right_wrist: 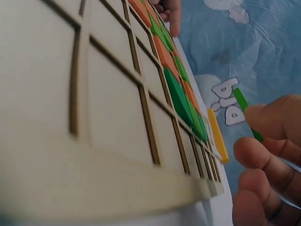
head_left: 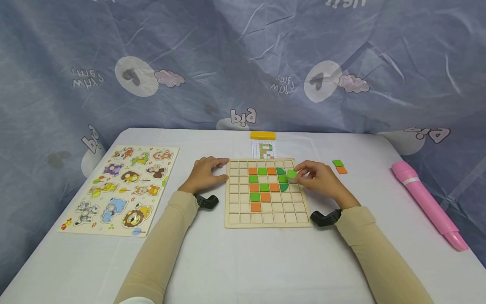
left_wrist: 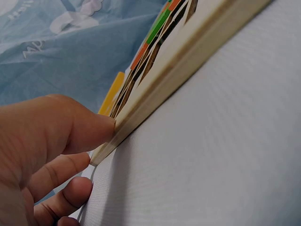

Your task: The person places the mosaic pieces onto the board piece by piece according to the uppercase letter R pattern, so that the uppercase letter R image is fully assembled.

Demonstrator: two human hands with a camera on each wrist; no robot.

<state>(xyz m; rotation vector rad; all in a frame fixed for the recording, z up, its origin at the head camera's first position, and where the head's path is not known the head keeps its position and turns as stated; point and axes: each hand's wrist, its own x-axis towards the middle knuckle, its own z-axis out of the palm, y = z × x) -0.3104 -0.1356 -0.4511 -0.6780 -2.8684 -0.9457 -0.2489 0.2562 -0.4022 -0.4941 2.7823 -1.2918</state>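
Note:
A wooden grid board (head_left: 269, 223) lies on the white table with orange, light green and rounded dark green tiles in its cells. My right hand (head_left: 319, 179) pinches a light green square tile (head_left: 291, 174) between thumb and fingers over the board's right side. In the right wrist view that tile (right_wrist: 241, 100) is tilted, seen nearly edge-on and raised above the grid. My left hand (head_left: 205, 173) rests by the board's upper left corner, thumb and index finger apart. The left wrist view has the thumb (left_wrist: 94, 127) against the board's side edge (left_wrist: 164, 94).
Behind the board, a pattern card (head_left: 265, 150) leans near a yellow block (head_left: 263, 135). Loose green (head_left: 337, 163) and orange (head_left: 342, 170) tiles lie to the right. An animal puzzle board (head_left: 117, 190) is at left, a pink microphone-shaped object (head_left: 429, 202) at far right.

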